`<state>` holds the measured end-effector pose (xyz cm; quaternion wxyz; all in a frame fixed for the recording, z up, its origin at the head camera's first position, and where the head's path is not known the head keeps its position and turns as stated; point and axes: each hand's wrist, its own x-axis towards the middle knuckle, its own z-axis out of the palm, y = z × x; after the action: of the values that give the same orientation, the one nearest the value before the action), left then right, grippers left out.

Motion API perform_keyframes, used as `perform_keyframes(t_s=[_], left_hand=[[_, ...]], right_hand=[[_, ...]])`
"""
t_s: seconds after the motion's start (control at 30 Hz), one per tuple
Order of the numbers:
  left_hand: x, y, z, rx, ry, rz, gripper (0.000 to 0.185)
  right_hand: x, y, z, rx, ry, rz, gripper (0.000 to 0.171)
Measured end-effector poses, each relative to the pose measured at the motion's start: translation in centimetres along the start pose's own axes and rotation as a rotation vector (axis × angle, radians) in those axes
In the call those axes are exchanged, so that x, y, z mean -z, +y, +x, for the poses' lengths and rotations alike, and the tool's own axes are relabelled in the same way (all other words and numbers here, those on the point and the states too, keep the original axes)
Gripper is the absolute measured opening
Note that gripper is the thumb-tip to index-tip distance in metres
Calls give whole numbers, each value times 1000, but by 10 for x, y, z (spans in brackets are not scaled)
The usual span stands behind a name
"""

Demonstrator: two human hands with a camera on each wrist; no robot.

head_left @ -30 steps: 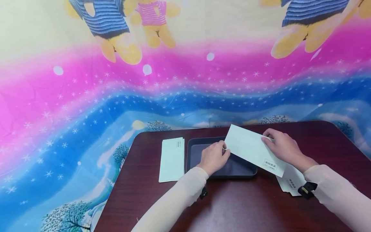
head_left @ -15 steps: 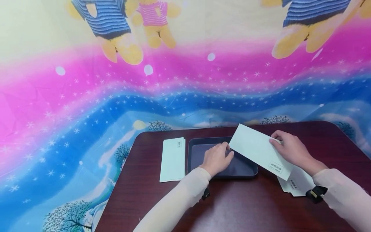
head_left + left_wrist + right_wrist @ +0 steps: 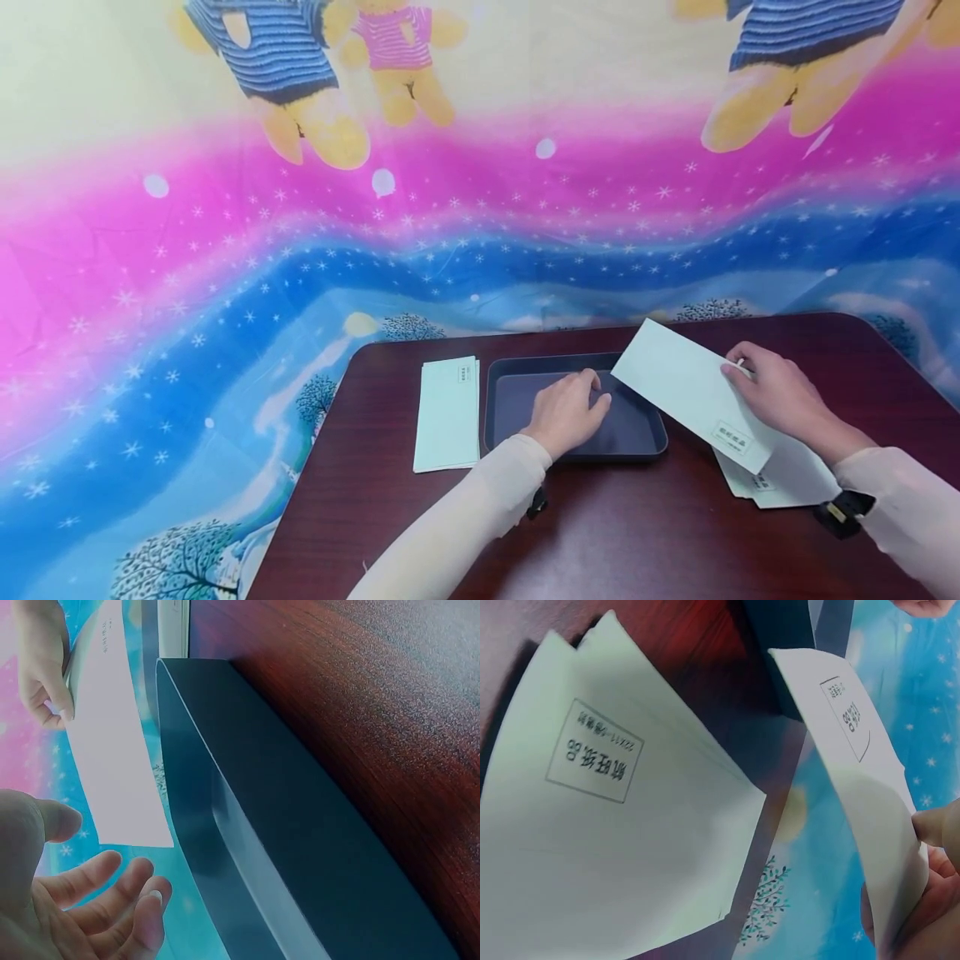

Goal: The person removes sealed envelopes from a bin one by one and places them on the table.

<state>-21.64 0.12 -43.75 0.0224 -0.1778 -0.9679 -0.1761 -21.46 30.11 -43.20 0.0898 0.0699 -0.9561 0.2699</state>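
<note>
My right hand (image 3: 780, 396) pinches a white envelope (image 3: 693, 392) at its far long edge and holds it tilted above the right end of a dark tray (image 3: 651, 446). The envelope's printed label faces up near its lower right corner. In the right wrist view the held envelope (image 3: 862, 772) curves up to my thumb and fingers (image 3: 937, 825). My left hand (image 3: 573, 408) hovers over the tray with relaxed fingers and holds nothing. The left wrist view shows that open palm (image 3: 75, 900) just short of the envelope's corner (image 3: 112, 750), beside the tray's wall (image 3: 262, 825).
A neat stack of white envelopes (image 3: 447, 412) lies left of the tray. A fanned stack of labelled envelopes (image 3: 787, 482) lies on the dark red table (image 3: 637, 533) under my right wrist, also filling the right wrist view as a stack (image 3: 615, 825). A colourful cloth hangs behind.
My left hand has let go of the envelope's left corner and now hangs open over the tray. My right hand has drawn the envelope to the right.
</note>
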Motion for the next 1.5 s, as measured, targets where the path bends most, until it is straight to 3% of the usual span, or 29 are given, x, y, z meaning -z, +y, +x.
perform_keyframes(t_s=[0.53,0.8,1.13,1.5], left_hand=[[0,2,1,-20,-1,25,26],[0,6,3,-32,-2,33,25],[-3,9,0,-33,-30,30,28],[-6,16,2,-47,-29,52,26]], right_hand=[[7,21,-11,-69,-67,-14,29],[8,33,-16,-74,-58,-8,28],[8,50,-28,-151,-164,-15,27],[9,60,-35,-148,-105,-32,20]])
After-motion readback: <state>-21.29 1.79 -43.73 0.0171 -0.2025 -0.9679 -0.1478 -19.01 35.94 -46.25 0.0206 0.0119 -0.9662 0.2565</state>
